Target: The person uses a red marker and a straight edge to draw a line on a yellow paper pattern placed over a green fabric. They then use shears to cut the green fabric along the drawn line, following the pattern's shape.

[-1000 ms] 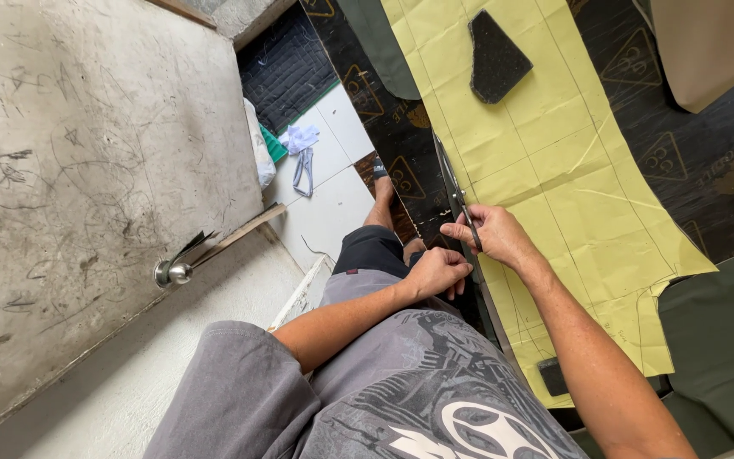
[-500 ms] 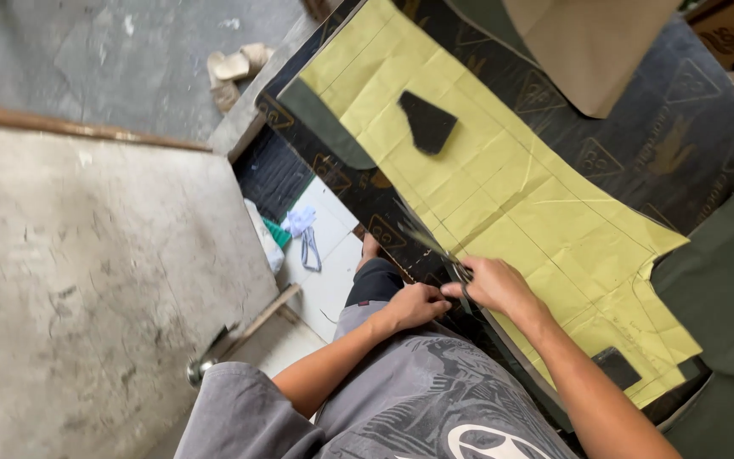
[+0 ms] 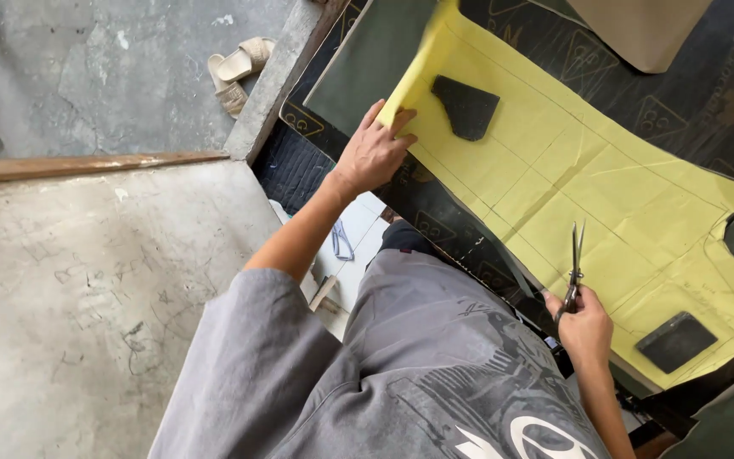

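Gripping a pair of scissors [image 3: 573, 270] at the near edge of the work table, right hand [image 3: 586, 327] closed around the handles, blades slightly parted and pointing away over the yellow pattern sheet [image 3: 588, 195]. Just to the right, on the same sheet, a dark flat rectangular weight [image 3: 677, 340]. Further along, a second dark piece [image 3: 466, 105] with a pointed shape, lying on the yellow sheet too. Reaching to the far left end, left hand [image 3: 373, 153] — fingers pinching and lifting the sheet's corner, curled up off the dark green fabric [image 3: 367, 68] underneath. Below the table edge, a grey shirt [image 3: 418, 374] and white floor tiles [image 3: 358, 255]. Farthest, on the concrete floor [image 3: 112, 76] — pale sandals [image 3: 239, 70].
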